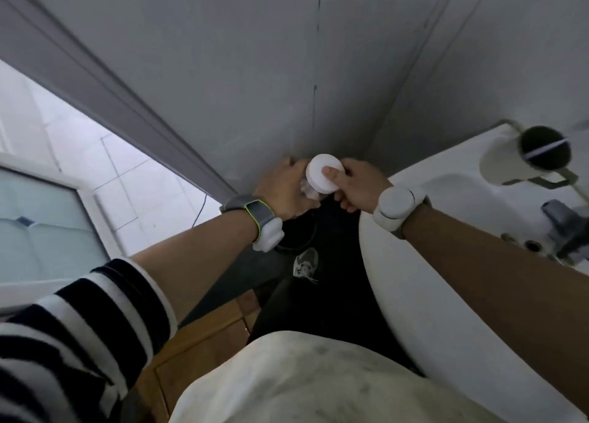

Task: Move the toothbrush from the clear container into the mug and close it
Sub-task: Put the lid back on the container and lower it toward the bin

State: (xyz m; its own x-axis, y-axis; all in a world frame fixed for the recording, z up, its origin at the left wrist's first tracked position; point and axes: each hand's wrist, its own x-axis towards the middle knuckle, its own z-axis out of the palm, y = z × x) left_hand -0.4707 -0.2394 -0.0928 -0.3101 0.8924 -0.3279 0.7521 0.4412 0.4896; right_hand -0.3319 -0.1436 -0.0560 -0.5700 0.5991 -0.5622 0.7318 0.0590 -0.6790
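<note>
Toothbrush can't be seen. My left hand (287, 190) wraps its grip around the clear container (309, 193), up by the grey wall (223, 72). My right hand (357, 187) pinches the white lid (318, 172) on top.

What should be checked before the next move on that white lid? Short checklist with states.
1. Left hand wrapped around the clear container: ok.
2. Right hand gripping the white lid, thumb on top: ok.
3. Lid seated or loose: cannot tell.
4. Toothbrush inside the container: cannot tell, hands cover it.
5. Mug on the sink ledge, mouth uncovered: ok.
</note>
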